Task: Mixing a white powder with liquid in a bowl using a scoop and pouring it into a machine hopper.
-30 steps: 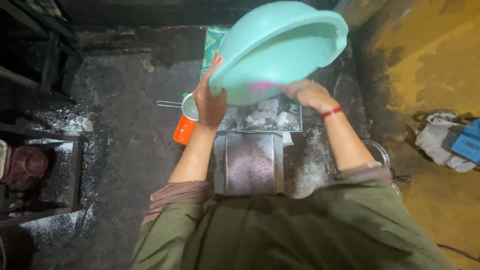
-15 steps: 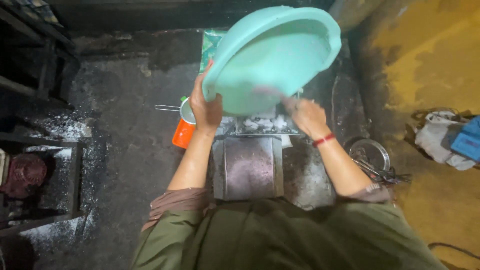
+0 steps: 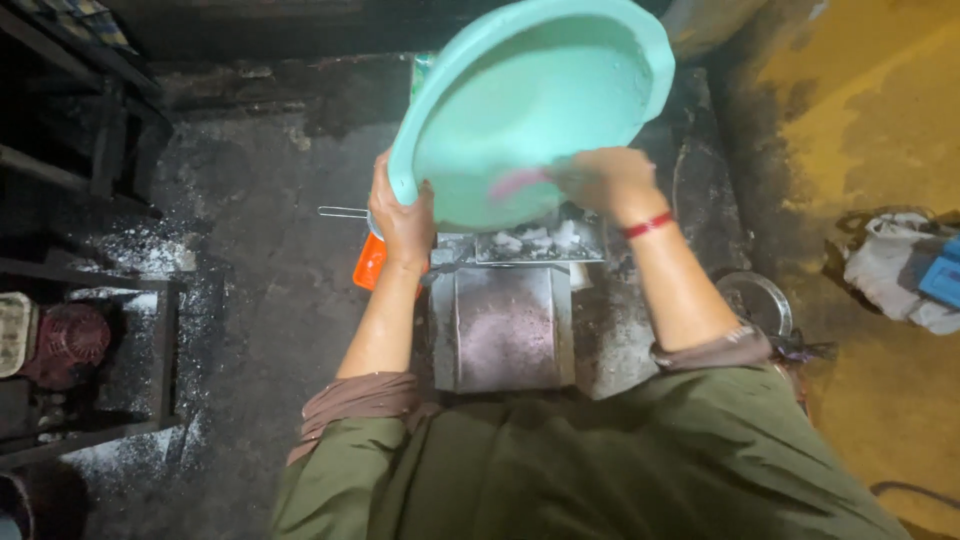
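A large turquoise plastic basin (image 3: pixel 560 90) is tilted up on edge, its inside facing me. My left hand (image 3: pixel 403 222) grips its lower left rim. My right hand (image 3: pixel 598 180) reaches inside the basin near its low edge, holding a small pink thing (image 3: pixel 515 183) against the wet surface; what it is I cannot tell. Below the basin's lip sits the square metal hopper (image 3: pixel 540 242) of a grey machine (image 3: pixel 505 325), with whitish lumps in it.
An orange container (image 3: pixel 370 262) and a metal handle (image 3: pixel 342 211) lie left of the machine. A round metal dish (image 3: pixel 758 302) sits on the floor at right, with white cloth and a blue item (image 3: pixel 905 270) further right. A red motor (image 3: pixel 62 342) stands in a dark frame at left.
The basin has tipped further upright, showing more of its inside. My right hand has moved from the rim into the basin, down by its low edge.
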